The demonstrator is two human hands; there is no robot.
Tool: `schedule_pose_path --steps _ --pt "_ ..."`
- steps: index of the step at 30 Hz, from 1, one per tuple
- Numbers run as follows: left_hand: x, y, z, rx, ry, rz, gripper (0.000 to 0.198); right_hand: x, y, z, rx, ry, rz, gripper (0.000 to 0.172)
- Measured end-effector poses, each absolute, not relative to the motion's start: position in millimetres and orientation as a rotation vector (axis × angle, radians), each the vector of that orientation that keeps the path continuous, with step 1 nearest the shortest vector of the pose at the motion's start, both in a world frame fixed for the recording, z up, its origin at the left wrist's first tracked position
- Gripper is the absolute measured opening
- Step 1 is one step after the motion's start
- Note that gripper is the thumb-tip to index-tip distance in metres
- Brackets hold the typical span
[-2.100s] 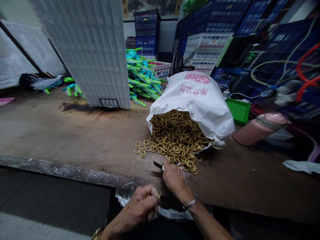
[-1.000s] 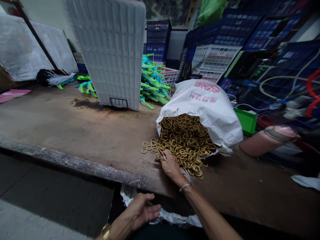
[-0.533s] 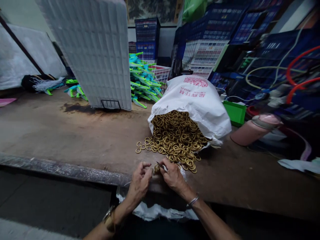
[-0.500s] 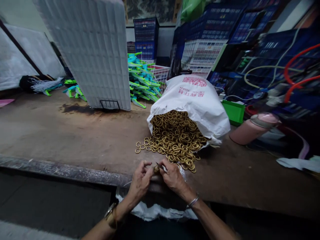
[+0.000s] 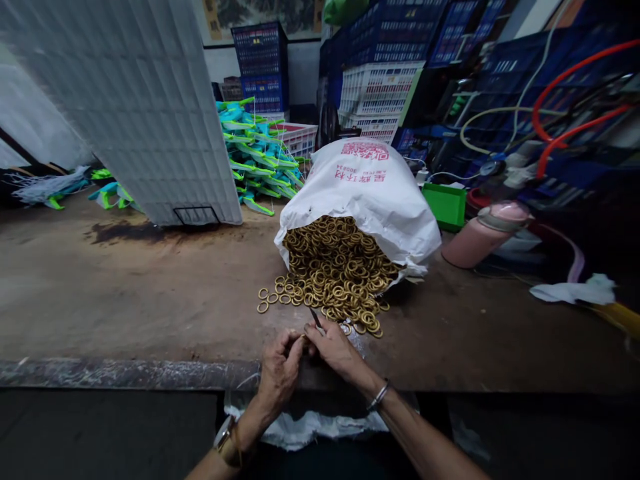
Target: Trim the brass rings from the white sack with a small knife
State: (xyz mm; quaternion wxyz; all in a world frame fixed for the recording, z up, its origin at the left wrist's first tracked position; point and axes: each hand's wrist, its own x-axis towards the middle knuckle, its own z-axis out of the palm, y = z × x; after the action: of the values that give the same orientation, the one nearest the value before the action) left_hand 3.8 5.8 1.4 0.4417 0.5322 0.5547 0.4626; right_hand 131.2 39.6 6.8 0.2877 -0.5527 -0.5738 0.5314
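"How were the hands posed?"

"The left hand (image 5: pixel 280 367) reached in from seven o'clock, the right hand (image 5: pixel 334 345) from between four and five, fingertips close together above the worktop (image 5: pixel 165 320). The right's fingers gripped a dark blade (image 5: pixel 315 317), tip towards eleven. The left's were pinched, on what I couldn't tell."

"And the golden rings (image 5: pixel 345 277)?"

"Heaped at one o'clock from the hands, at a white sack's (image 5: pixel 395 207) mouth."

"Any writing?"

"Red characters (image 5: pixel 359 176) on the sack, upside down: 星辉环材, with a QR code (image 5: pixel 364 152) at its twelve."

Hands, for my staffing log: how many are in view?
2: the left hand, near the bench's front edge; the right hand beside it, holding a dark-bladed tool.
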Motion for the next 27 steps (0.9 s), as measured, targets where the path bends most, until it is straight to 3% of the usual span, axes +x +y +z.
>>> schedule_pose_path --steps 16,27 --pt "9 7 -10 0.976 1.307 1.106 0.029 130 45 -1 -1.45 -1.485 1.424 0.017" --pt "8 9 -13 0.901 1.316 1.217 0.036 136 27 2 -1.671 -2.182 0.84 0.018"
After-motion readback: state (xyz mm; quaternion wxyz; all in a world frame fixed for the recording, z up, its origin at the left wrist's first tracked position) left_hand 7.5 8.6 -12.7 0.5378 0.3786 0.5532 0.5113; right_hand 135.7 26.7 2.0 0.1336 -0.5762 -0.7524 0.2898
